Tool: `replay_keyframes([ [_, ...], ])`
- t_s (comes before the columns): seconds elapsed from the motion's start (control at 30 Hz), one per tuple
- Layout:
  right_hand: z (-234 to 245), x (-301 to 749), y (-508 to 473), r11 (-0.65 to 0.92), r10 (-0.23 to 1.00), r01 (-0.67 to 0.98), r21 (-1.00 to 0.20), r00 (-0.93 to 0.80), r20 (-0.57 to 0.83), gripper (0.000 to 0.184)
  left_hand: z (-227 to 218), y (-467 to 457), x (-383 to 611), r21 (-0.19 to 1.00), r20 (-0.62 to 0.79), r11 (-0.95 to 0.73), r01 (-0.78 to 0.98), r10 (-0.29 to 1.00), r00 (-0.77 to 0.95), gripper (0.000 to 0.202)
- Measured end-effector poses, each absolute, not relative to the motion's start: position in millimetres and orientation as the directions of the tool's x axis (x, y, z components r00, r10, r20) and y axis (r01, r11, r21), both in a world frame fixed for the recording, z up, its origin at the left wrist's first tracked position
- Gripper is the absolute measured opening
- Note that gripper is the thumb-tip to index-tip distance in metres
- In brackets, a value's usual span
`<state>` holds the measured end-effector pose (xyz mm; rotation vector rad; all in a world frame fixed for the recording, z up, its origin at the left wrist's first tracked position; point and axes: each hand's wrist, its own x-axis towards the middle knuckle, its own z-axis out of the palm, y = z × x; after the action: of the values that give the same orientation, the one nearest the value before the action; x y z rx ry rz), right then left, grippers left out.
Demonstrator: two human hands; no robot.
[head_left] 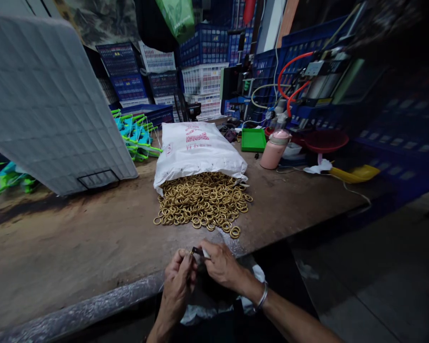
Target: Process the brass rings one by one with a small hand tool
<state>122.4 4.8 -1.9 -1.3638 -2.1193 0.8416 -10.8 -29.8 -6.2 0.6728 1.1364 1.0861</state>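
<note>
Head view: one small dark part (196, 250) is pinched between both hands, left hand (179, 281) and right hand (219, 265) closed on it, while the brass rings (203, 200) heaped before the white sack (196, 147) lie mostly untouched on the surface (75, 247).

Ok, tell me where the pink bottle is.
The pink bottle stands upright on the workbench's far right, between the green tray and the red bowl.

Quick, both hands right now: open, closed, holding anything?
Left hand: closed, fingers pinched on a small dark piece at the table edge.
Right hand: closed, pinching the same piece from the other side.
</note>
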Motion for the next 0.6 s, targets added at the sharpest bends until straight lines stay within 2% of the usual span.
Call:
replay_keyframes([
  [0.07,-1.7,122.8,2.7,0.353,0.903,0.666,-0.657,-0.425,0.054,0.027,-6.4,-28.8,-11.3,0.881,-0.372,0.360,-0.307,0.928,0.022,0.036],
  [0.17,-0.8,122.1,2.6,0.367,0.897,0.697,-0.616,-0.440,0.037,0.030,-5.6,-27.7,-11.2,0.904,-0.357,0.345,-0.254,0.934,-0.003,0.041],
  [0.3,-0.2,121.5,4.2,0.397,0.883,0.699,-0.596,-0.468,0.038,0.031,-3.6,-27.4,-10.9,0.932,-0.318,0.306,-0.193,0.948,-0.032,0.044],
  [0.43,-3.0,121.7,3.4,0.419,0.866,0.694,-0.586,-0.499,0.027,0.034,-3.8,-27.9,-12.2,0.953,-0.239,0.230,-0.195,0.971,-0.022,0.040],
  [0.6,-7.4,119.9,1.2,0.430,0.863,0.716,-0.550,-0.504,0.019,0.034,-5.1,-28.0,-13.7,0.965,-0.208,0.203,-0.169,0.978,-0.014,0.038],
])
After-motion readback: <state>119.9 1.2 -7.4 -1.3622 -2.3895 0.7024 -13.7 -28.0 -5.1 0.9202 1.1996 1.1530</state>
